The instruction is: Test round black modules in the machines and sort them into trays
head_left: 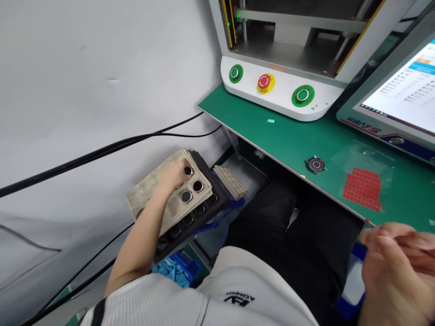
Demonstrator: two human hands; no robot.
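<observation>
Over a beige tray [170, 213] at the left, my left hand [173, 174] has its fingers closed around a round, dark-faced watch body [188, 170]. Two more watch bodies, a nearer one [186, 196] and another [197, 185], sit in pockets of that tray. At the lower right, my right hand [397, 267] is raised in front of the bench edge, thumb pressed to fingers. A speck of red shows at its fingertips; the piece is too small to make out well. On the green bench lies another watch body [316, 165], back side up, beside a sheet of small red stickers [363, 189].
A black tray [200, 209] holding several watch bodies lies under the beige one. Behind the bench edge [251, 145] stands a white press [282, 95] with two green buttons and a red stop button. A monitor [401, 99] is at the right. Black cables [136, 138] cross the wall side.
</observation>
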